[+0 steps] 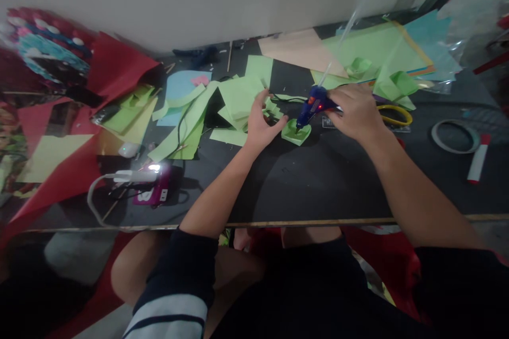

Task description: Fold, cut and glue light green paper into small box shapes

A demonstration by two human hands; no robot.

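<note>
Glue gun (314, 106), blue, red lamp lit, gripped in the right hand (358, 111) with fingers closed round the handle. Sits just past the middle of the dark tabletop (318, 185), nozzle tipped down toward 7 o'clock and touching a small green paper piece (296, 135). Clear glue rod (338, 37) jutting from the back toward 1 o'clock.

Left hand (260, 127) at 9 o'clock of the paper piece, fingers loosely curled, nothing enclosed, thumb tip against the piece's near edge.

Around the gun, on the same matte black surface:
- at 9 to 10 o'clock, cut green sheets and strips (234, 98) strewn over a pale blue sheet (181, 87)
- at 1 o'clock, a fanned stack of coloured paper (382, 45)
- at 3 o'clock, yellow-handled scissors (393, 115) just beside the right hand, then a tape roll (455, 136) and a red-and-white stick (478, 159) lying flat
- at 8 o'clock, near the front edge, a power strip (153, 190) with a white plug and cable
- far out at 9 o'clock, large red sheets (115, 69), bent and overhanging

Beyond the table at 12 o'clock, a plain white wall (199, 0). Under the front edge, bare knees and red seating.
</note>
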